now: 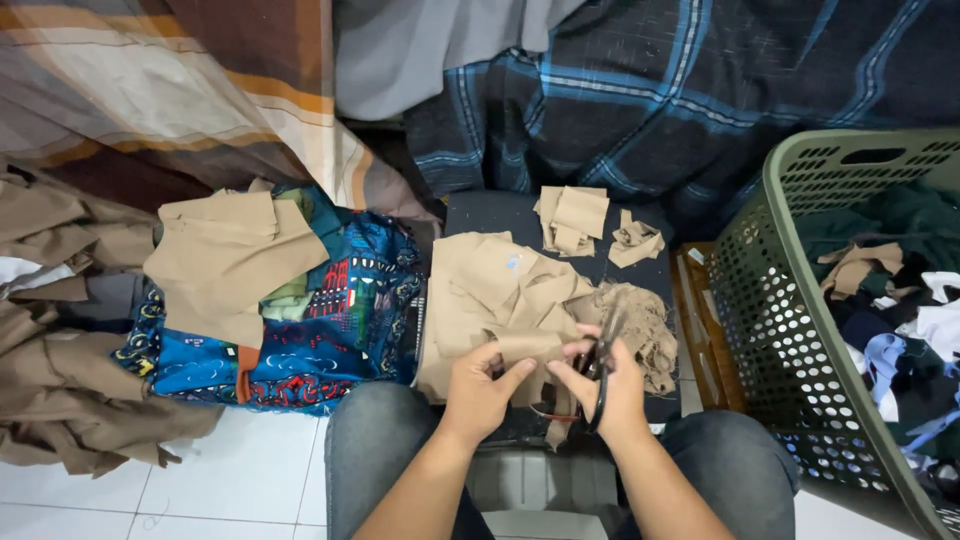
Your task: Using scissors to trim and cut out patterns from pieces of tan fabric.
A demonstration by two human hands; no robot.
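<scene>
My left hand [478, 392] pinched the tan cloth [500, 300] flat, and my right hand [612, 388], gripping the scissors [598, 365], sat just beside it, blades pointing away from me.

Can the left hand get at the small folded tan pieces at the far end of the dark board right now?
Probably yes: the folded tan pieces lie uncovered, straight ahead, but the left hand is pinching tan cloth and must let go first.
</scene>
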